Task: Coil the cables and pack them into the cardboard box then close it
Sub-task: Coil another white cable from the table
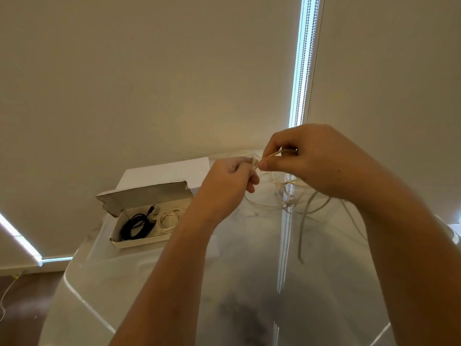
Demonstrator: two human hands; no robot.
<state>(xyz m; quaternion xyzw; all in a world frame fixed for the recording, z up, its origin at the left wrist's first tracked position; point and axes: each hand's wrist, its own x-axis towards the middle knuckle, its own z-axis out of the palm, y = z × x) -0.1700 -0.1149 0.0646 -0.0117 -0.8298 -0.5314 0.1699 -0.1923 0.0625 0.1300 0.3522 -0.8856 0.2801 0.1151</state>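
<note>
Above the glossy table both hands hold a thin cream cable (264, 202). My left hand (232, 178) pinches one strand of it, and my right hand (306, 158) grips a small bundle of its loops close beside. Loose loops hang from the hands down to the tabletop, with a grey strand (303, 233) trailing toward me. To the left lies the open cardboard box (139, 242) with its lid (144, 197) tilted back. Inside it rest a coiled black cable (137, 224) and a coiled white cable (169, 219).
The glossy white table (174, 283) reflects the window blinds behind it. A white sheet (164, 172) lies at the far edge behind the box. Dark floor with a thin cord (5, 295) shows at lower left.
</note>
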